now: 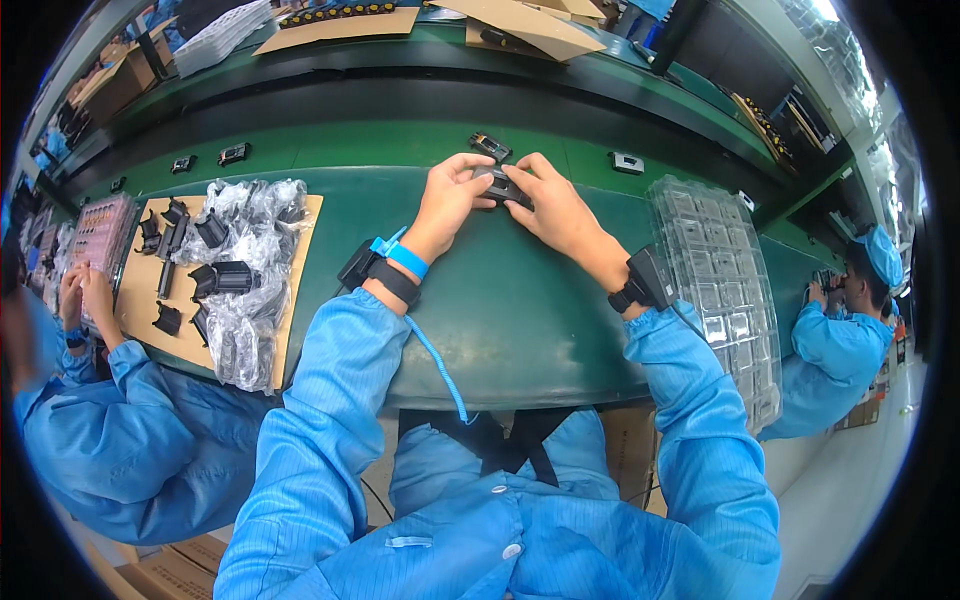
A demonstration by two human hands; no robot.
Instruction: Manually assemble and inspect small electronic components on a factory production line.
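Together, the two hands are clamped on a small dark part, the left hand pinching its left end and the right hand its right end between thumb and fingers. That part is held above the green surface; its finer details are hidden by the fingers. Just beyond the part lies a small black device, and farther to the part's right is a light-faced device. Nearer the person and right of the part stretches a clear plastic tray with many compartments. Well to the part's left, a cardboard sheet carries loose black pieces and clear plastic bags. Two more small devices sit left of the part, beyond the sheet. A blue wrist strap circles the left wrist, its coiled cord hanging on the part's near side. Co-workers in blue sit far left and far right of the part.
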